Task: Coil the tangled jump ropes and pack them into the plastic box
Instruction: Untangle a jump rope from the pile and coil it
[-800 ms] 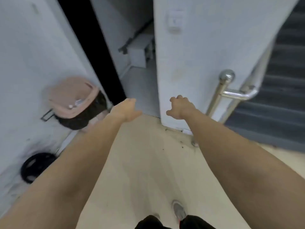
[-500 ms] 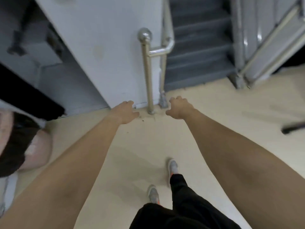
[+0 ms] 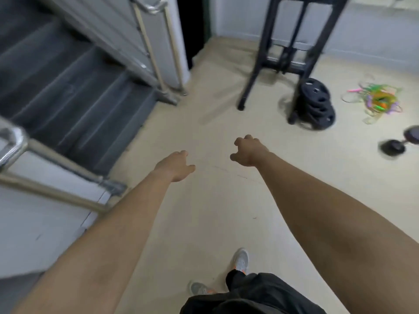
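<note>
A tangled heap of jump ropes (image 3: 378, 100) in green, orange, pink and purple lies on the beige floor at the far right. Both my arms stretch out in front of me over bare floor. My left hand (image 3: 175, 166) hangs with loosely curled fingers and holds nothing. My right hand (image 3: 248, 151) is also empty, its fingers loosely curled. Both hands are far from the ropes. No plastic box is in view.
Grey stairs (image 3: 68, 87) with metal handrails (image 3: 156, 53) fill the left. A black rack (image 3: 288, 53) stands ahead, with stacked black weight plates (image 3: 317, 105) at its foot. A dumbbell (image 3: 399, 143) lies at the right edge. My feet (image 3: 241, 260) are below.
The view has swung to the right: the pink bin and white wall are gone, and the rack, weight plates and rope heap have come into sight. Both hands stay empty.
</note>
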A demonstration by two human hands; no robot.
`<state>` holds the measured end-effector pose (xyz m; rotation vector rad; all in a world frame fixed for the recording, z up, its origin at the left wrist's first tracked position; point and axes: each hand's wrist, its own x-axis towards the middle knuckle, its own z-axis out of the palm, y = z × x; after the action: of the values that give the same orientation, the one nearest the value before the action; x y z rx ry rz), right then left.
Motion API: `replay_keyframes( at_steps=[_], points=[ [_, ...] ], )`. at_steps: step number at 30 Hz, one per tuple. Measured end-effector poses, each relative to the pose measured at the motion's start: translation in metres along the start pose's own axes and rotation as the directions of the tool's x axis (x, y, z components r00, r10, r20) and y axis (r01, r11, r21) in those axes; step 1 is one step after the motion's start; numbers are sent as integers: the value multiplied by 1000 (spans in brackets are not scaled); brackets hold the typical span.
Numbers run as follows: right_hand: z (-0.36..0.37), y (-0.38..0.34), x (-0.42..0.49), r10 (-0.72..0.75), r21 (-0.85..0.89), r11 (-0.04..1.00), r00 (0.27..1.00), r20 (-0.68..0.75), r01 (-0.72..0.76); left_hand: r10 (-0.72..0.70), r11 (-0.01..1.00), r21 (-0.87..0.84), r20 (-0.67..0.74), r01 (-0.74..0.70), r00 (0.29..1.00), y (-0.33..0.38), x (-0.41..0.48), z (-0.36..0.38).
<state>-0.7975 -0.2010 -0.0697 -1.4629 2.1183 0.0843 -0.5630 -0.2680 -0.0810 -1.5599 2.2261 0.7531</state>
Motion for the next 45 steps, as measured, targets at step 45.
replay_keyframes(
  at_steps=[45],
  points=[
    [-396,836,308,686,404,676,727,-38,-616,651,602,258,391,-756,651,988,573,-53]
  ],
)
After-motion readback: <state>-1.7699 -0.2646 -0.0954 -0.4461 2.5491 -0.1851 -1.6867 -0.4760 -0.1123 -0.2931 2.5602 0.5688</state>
